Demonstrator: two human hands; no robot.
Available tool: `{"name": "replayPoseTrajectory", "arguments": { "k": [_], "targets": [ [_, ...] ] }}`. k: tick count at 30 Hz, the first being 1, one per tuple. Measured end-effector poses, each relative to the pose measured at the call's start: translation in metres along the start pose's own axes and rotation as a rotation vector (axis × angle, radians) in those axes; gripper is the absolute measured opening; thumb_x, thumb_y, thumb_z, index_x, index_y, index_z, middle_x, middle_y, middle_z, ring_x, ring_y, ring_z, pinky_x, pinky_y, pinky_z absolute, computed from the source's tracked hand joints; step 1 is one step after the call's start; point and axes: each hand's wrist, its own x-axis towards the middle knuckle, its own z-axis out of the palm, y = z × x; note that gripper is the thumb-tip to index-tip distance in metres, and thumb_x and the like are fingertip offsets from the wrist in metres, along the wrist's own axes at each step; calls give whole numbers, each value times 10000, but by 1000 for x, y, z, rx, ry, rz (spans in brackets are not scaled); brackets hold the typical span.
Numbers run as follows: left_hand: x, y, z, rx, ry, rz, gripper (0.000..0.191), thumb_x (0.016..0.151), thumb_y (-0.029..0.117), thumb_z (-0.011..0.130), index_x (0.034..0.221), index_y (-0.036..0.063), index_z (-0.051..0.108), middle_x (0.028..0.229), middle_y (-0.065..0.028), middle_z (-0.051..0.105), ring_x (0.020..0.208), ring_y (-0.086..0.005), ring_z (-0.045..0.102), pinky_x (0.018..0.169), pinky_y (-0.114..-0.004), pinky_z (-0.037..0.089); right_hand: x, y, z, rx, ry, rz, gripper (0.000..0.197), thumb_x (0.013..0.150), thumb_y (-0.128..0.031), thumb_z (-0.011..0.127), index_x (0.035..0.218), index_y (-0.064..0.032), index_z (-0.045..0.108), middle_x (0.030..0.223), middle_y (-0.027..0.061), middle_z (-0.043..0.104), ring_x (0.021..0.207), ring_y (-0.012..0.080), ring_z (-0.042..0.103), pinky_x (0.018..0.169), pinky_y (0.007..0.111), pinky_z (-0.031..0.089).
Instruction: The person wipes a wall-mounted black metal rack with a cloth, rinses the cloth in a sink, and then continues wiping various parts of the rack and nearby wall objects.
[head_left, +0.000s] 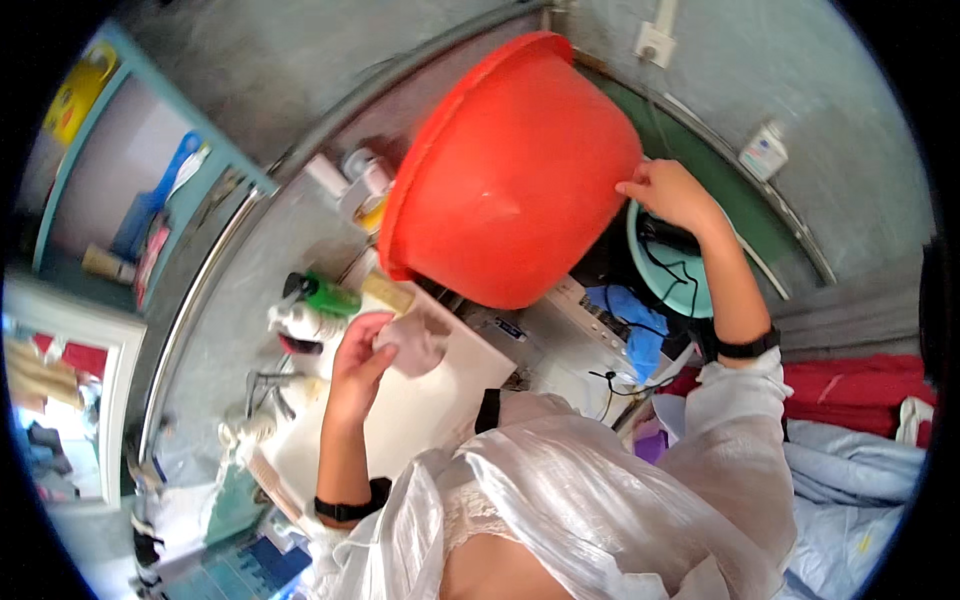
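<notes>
My left hand (363, 363) holds a pale, whitish cloth or pad (412, 345) between thumb and fingers, above the white sink counter (420, 409). My right hand (667, 193) has its thumb and fingertips on the base edge of a large red plastic basin (517, 180), which is tipped on its side with its rim to the left. Whether the basin also rests on something behind is hidden. Below my right hand stands a light teal basin (679, 277) with a black cord in it. A green bottle (330, 295) and a white pump bottle (307, 322) stand left of the cloth.
The faucet (274, 390) is at the counter's left side. A blue cloth (637, 330) lies on a white appliance (585, 311) with black cords. A white bottle (763, 152) stands on a ledge at the right wall. A teal shelf (161, 105) and a metal rail (199, 307) are at left.
</notes>
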Motion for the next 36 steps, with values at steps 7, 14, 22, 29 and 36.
{"name": "replayPoseTrajectory", "arguments": {
  "k": [7, 14, 22, 29, 36],
  "targets": [
    [-3, 43, 14, -125, -131, 271, 535, 729, -155, 644, 1205, 49, 509, 1146, -28, 554, 1056, -136, 534, 891, -269, 432, -65, -165, 26, 559, -293, -582, 396, 854, -371, 660, 947, 13, 662, 867, 163, 685, 827, 249, 667, 753, 343, 505],
    [-24, 60, 12, 39, -22, 322, 523, 730, -90, 719, 1196, 35, 517, 1121, -43, 553, 1058, -155, 555, 890, -292, 467, -56, -219, 88, 1207, -427, -622, 252, 899, -226, 634, 947, 21, 624, 904, 58, 646, 865, 135, 599, 811, 302, 476],
    [-43, 30, -34, -291, -35, -72, 561, 959, 515, 417, 1153, 15, 579, 1082, -67, 608, 987, -176, 541, 874, -327, 429, -53, -264, 70, 1498, -542, -647, 190, 928, -124, 535, 1096, -40, 513, 1029, 27, 587, 1015, 108, 538, 895, 272, 419],
    [-42, 36, -23, -428, -60, 113, 476, 945, 377, 521, 1258, 19, 499, 1245, -101, 583, 1155, -207, 536, 967, -373, 415, -47, -280, 76, 1337, -636, -671, 152, 919, -117, 569, 1041, -49, 509, 1001, 16, 575, 967, 86, 535, 856, 259, 427],
    [-34, 50, -30, -238, 458, 356, 510, 793, -68, 687, 1246, 50, 484, 1027, -84, 669, 907, -142, 631, 820, -248, 487, -33, -275, 89, 1109, -252, -765, 168, 890, -55, 612, 1009, -43, 494, 931, 27, 585, 891, 90, 550, 809, 259, 449]
  ]
}}
